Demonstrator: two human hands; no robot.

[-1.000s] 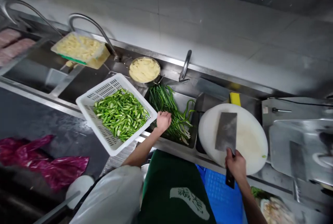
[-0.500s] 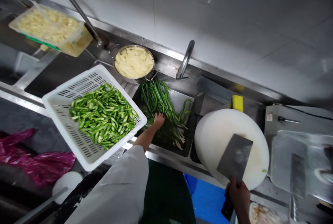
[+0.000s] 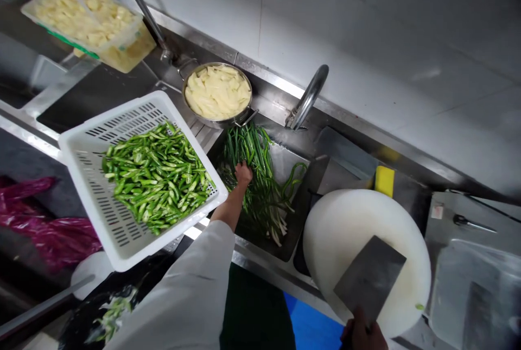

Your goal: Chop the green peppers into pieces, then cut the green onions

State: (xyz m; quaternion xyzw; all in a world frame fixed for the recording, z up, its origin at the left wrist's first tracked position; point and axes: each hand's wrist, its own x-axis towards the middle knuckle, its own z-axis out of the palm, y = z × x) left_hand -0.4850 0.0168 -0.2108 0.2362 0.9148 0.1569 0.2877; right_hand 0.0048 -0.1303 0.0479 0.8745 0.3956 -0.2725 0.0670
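In the sink (image 3: pixel 287 247) lies a bunch of green onions (image 3: pixel 260 157), with white root ends toward me. My left hand (image 3: pixel 243 173) reaches into the bunch, fingers curled around some of the stalks; the fingertips are partly hidden. My right hand (image 3: pixel 364 337) grips the handle of a cleaver (image 3: pixel 371 275), mostly covered by the fingers. Its broad blade is over the round white chopping board (image 3: pixel 331 225); whether it touches, I cannot tell. A small green scrap sits near the board's right edge.
Left of the sink, a white slotted basket (image 3: pixel 85 176) holds cut green peppers (image 3: pixel 158 176). Behind it stand a metal pot (image 3: pixel 217 120) of pale peeled pieces and a plastic tub (image 3: pixel 130 49) under running water. A curved faucet (image 3: pixel 311 95) overhangs the sink; a yellow block (image 3: pixel 384 180) stands behind the board.
My left hand has moved slightly farther into the green onions, and its fingers have curled in. The cleaver has shifted a little toward me over the board. The camera view has turned slightly.
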